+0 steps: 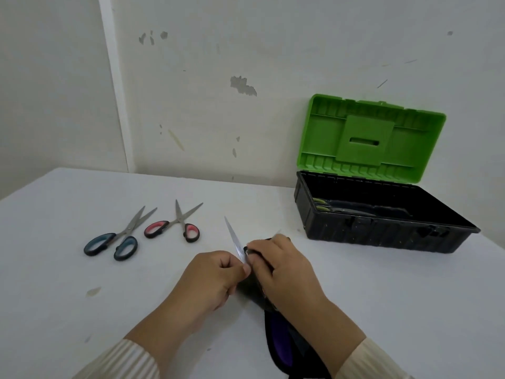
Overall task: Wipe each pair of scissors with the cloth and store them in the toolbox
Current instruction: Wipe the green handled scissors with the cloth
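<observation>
The purple scissors [276,335] are at lower centre, handles toward the bottom edge, one blade pointing up-left and bare. The right hand [281,269] presses the dark cloth [258,295] around the other blade, fingers curled together over it. The left hand [216,277] pinches the bare blade near its base between thumb and fingers.

This pair looks mid-wipe. One pair with yellow-green handles [322,204] seems already stored in the toolbox [382,236], at right with its green lid up. The teal pair [114,242] and red pair [175,227] lie blades open at left centre, apparently yet to be wiped.

The table [82,296] is bare between the hands and the toolbox, its rim close to the right hand. The wall stands right behind.
</observation>
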Tool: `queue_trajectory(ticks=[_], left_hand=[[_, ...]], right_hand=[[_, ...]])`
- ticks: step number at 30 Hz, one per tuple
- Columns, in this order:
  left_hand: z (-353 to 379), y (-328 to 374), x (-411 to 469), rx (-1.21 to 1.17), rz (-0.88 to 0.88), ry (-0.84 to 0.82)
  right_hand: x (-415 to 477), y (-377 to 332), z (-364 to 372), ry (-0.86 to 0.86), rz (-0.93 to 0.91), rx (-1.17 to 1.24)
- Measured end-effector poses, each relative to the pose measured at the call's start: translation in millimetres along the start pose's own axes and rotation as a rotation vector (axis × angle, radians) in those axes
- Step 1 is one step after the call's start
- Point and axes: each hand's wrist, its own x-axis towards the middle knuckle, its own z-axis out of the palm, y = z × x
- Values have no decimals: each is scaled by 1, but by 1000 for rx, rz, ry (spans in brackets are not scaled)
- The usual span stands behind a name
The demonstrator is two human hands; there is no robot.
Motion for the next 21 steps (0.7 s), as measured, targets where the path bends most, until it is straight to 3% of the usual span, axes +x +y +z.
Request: queue_trajectory(ticks=[5, 9, 12, 17, 21], left_hand=[[-2, 2, -1, -1, 27, 2], [-1, 3, -2, -6, 33, -9], [-1, 3, -4, -3, 40, -20], [-2, 2, -2, -10, 25, -27], [-5, 4, -2, 6, 8, -80]], right_hand=[[6, 7, -4, 102, 83, 96], [0, 3, 0, 20, 40, 118], [5, 13, -4, 123, 74, 107], [-3, 5, 4, 33, 6, 98], [12, 32, -16, 256, 243, 157]])
